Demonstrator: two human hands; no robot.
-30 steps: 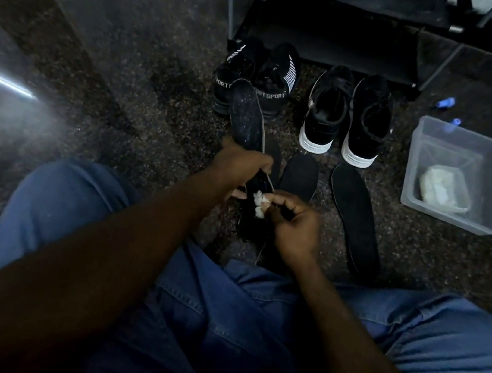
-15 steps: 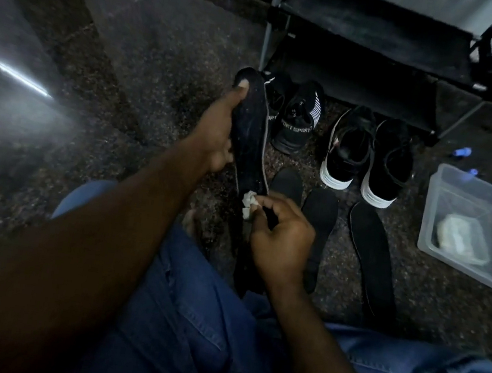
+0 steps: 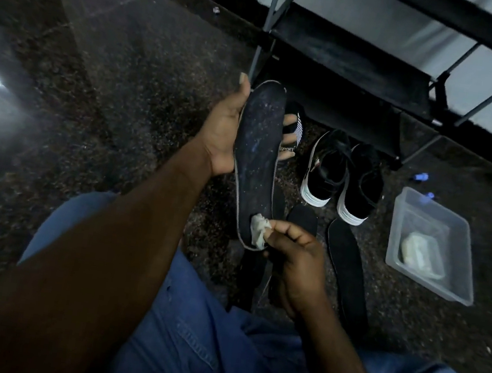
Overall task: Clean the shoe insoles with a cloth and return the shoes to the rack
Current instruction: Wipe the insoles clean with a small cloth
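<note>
At the centre of the head view, the left hand [image 3: 223,132] grips a dusty dark foam insole [image 3: 257,156] by its edge, fingers wrapped behind. Below it, the right hand [image 3: 296,266] pinches a small crumpled white cloth [image 3: 259,231] against the insole's lower end. Black white-soled sneakers [image 3: 342,177] stand centre right before the black metal shoe rack [image 3: 350,62] at the upper right.

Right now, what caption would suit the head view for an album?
Left hand holds up a speckled insole; right hand presses a cloth to its lower end, shoes and rack beyond.
</note>
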